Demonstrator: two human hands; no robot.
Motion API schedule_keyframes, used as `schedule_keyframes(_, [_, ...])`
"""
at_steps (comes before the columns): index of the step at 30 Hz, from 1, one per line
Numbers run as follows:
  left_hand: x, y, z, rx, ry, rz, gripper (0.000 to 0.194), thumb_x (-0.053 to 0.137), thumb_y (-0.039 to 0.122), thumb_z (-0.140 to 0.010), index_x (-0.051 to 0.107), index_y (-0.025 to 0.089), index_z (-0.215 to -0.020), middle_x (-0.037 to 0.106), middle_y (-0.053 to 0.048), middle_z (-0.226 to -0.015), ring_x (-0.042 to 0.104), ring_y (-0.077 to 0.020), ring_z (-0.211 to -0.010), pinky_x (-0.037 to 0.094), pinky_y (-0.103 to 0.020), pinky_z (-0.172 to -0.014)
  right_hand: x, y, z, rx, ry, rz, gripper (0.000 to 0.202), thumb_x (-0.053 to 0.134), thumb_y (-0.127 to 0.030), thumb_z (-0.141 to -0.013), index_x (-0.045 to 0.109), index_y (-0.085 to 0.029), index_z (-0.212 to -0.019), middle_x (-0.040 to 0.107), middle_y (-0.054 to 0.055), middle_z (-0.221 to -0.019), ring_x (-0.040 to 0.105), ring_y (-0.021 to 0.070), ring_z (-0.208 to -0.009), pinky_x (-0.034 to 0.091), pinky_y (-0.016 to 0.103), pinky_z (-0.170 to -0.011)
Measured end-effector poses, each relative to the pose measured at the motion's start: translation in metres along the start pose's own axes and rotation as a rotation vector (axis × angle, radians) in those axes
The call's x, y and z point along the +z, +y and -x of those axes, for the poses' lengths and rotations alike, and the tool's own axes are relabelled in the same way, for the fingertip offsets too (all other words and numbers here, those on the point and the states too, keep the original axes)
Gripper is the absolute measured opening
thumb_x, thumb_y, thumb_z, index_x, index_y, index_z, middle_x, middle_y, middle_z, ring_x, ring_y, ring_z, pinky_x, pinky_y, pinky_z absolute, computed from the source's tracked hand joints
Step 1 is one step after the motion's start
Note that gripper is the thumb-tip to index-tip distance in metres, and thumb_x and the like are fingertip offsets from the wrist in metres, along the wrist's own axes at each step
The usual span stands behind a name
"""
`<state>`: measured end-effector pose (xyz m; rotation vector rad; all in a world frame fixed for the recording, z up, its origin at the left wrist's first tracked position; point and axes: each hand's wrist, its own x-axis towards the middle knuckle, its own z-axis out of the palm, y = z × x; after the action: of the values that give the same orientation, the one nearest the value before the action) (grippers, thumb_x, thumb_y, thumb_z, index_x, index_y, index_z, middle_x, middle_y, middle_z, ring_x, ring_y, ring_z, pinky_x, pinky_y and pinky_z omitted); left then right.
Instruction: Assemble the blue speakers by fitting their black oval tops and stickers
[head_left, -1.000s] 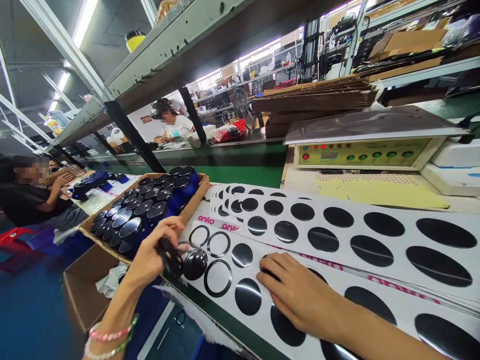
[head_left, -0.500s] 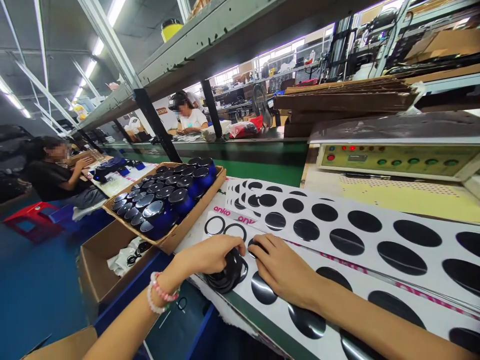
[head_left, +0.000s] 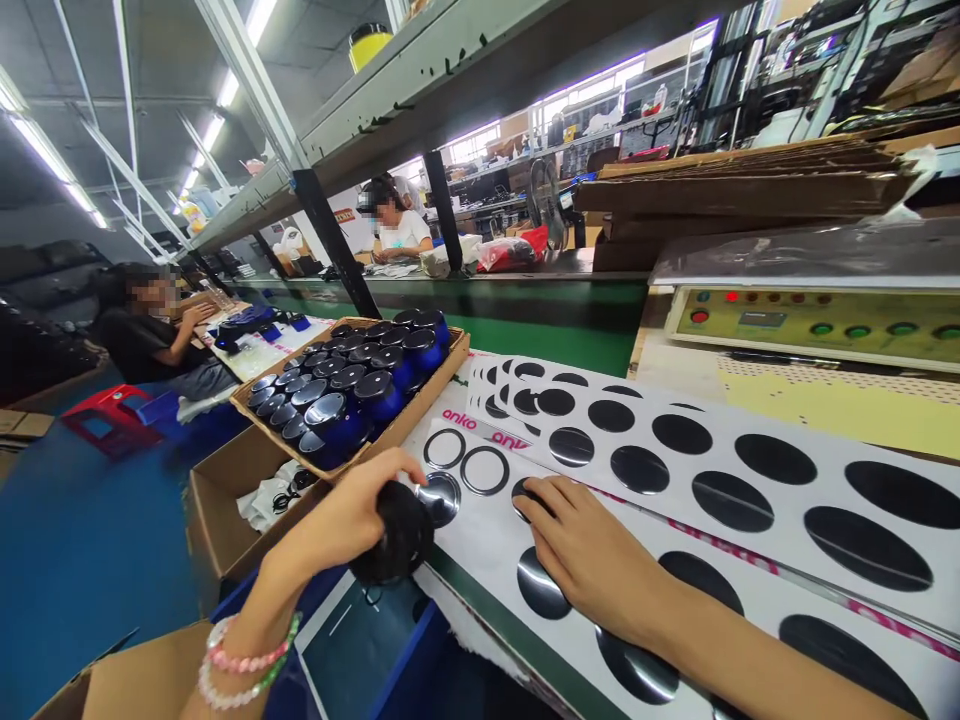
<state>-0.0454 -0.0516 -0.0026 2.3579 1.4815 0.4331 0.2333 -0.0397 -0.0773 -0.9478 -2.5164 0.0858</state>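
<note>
Black bundle point(head_left: 403, 535) in grip of left hand point(head_left: 349, 512), right hand point(head_left: 581, 535) over a disc point(head_left: 523, 486), hold unclear

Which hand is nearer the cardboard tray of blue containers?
Left. The left hand is just in front of the cardboard tray; the right hand is farther right, on the white sheet of black discs.

The sheet point(head_left: 480, 545) is white, patterned with rows of glossy black discs point(head_left: 541, 583) and black rings point(head_left: 463, 470) (their middles show white). Lettering point(head_left: 459, 419) beside them is magenta. The bundle point(head_left: 396, 535) in the left hand point(head_left: 352, 510) is black. Beaded bracelets point(head_left: 247, 662) mix pink, white and green; cups point(head_left: 381, 408) are deep blue under shiny black tops point(head_left: 373, 385).
</note>
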Motion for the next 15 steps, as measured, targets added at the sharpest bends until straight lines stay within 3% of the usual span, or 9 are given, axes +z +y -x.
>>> schedule_keyframes(3, [0.012,0.0,-0.018,0.05,-0.143,-0.046,0.072,0.032,-0.011,-0.052,0.054,0.025,-0.11,0.056,-0.001,-0.121,0.055,-0.0176,-0.112,0.042,-0.031,-0.096,0.001,0.001,0.0,-0.003,0.004,0.005,0.029,0.043,-0.008,-0.086,0.058,-0.012,-0.11,0.058,0.014,-0.111,0.051,0.0299,-0.101,0.048,0.049,-0.081])
schedule_keyframes(7, [0.014,-0.009,-0.043,0.085,-0.26,-0.114,0.073,0.033,-0.012,-0.055,0.05,0.025,-0.115,0.056,-0.001,-0.122,0.054,-0.0181,-0.113,0.041,-0.03,-0.096,0.002,0.002,0.001,-0.005,0.007,0.015,0.029,0.044,-0.008,-0.086,0.058,-0.012,-0.11,0.057,0.013,-0.112,0.051,0.0292,-0.099,0.048,0.048,-0.081])
schedule_keyframes(12, [0.005,-0.016,-0.064,0.103,-0.396,-0.201,0.06,0.039,-0.009,-0.057,0.055,0.025,-0.103,0.056,0.0,-0.106,0.061,-0.0191,-0.09,0.046,-0.027,-0.077,0.004,0.002,0.001,-0.009,0.011,0.017,0.028,0.044,-0.008,-0.086,0.058,-0.012,-0.111,0.057,0.013,-0.113,0.05,0.0295,-0.1,0.048,0.049,-0.083])
schedule_keyframes(15, [0.005,-0.016,-0.068,0.097,-0.415,-0.238,0.056,0.04,-0.008,-0.055,0.057,0.024,-0.099,0.053,-0.001,-0.103,0.061,-0.0173,-0.077,0.045,-0.025,-0.068,0.004,0.002,0.001,-0.013,0.015,0.021,0.028,0.044,-0.008,-0.086,0.058,-0.012,-0.111,0.057,0.013,-0.113,0.05,0.0293,-0.101,0.048,0.049,-0.084])
